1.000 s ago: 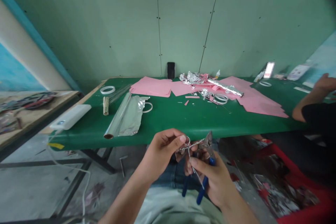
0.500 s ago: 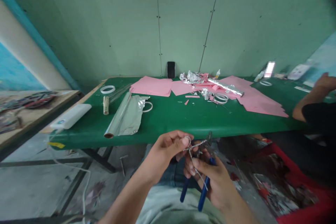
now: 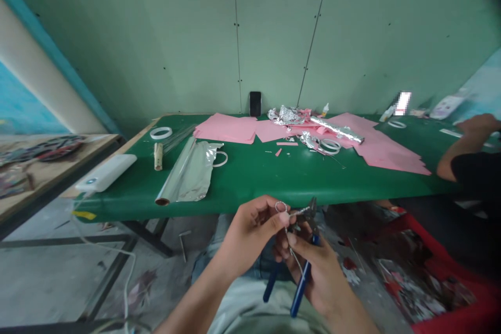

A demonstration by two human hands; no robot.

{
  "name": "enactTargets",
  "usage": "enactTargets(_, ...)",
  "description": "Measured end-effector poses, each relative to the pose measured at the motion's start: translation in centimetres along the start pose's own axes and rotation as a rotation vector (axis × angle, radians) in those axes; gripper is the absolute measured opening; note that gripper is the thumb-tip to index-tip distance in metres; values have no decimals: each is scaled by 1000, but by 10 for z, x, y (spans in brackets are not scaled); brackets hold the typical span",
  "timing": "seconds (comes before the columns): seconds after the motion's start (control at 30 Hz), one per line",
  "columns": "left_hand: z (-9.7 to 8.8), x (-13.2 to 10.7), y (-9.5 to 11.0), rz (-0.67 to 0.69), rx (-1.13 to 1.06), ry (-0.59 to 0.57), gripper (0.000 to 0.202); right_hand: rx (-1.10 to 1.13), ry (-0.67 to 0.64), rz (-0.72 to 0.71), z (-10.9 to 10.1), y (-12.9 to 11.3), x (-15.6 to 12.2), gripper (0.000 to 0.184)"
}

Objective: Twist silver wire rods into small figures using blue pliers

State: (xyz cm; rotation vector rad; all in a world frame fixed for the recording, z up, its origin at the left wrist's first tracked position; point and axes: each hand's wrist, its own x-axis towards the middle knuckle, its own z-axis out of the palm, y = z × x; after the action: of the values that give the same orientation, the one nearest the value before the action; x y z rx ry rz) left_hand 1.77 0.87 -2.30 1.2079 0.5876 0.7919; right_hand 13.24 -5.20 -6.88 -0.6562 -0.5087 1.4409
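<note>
Below the table's front edge, my left hand (image 3: 250, 229) pinches a thin silver wire (image 3: 282, 210) that has a small loop at its top. My right hand (image 3: 317, 269) is closed round blue-handled pliers (image 3: 299, 282), whose metal jaws point up beside the wire loop. A length of the wire runs down across my right fingers. Both hands are close together, over my lap.
The green table (image 3: 258, 177) carries a foil roll (image 3: 183, 175), a white power bank (image 3: 106, 173), pink paper sheets (image 3: 227, 129), crumpled foil (image 3: 287, 115), tape rings (image 3: 160, 133) and a black phone (image 3: 254, 104). Another person's arm (image 3: 465, 146) rests at the right. A red bin (image 3: 462, 318) stands below.
My hands have shifted slightly; the wire loop now sits a little higher and the plier handles have swung slightly left. The other person's hand at the right has dropped to the table.
</note>
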Motion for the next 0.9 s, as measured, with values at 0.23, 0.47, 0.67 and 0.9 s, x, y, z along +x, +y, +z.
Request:
enactTargets(0.23,-8,-3,8,74,205,142,17,-368,177,-338,-17,-12,14,29)
enactTargets(0.47,-2,-4,11,70,204,154,17,-778,251,-549,-11,-37,16,18)
enactTargets(0.67,1,-1,3,84,103,261,20,-966,263,-637,1,-41,7,9)
enactTargets(0.9,0,-7,5,12,-51,91,42,-628,305,-517,-11,-35,17,24)
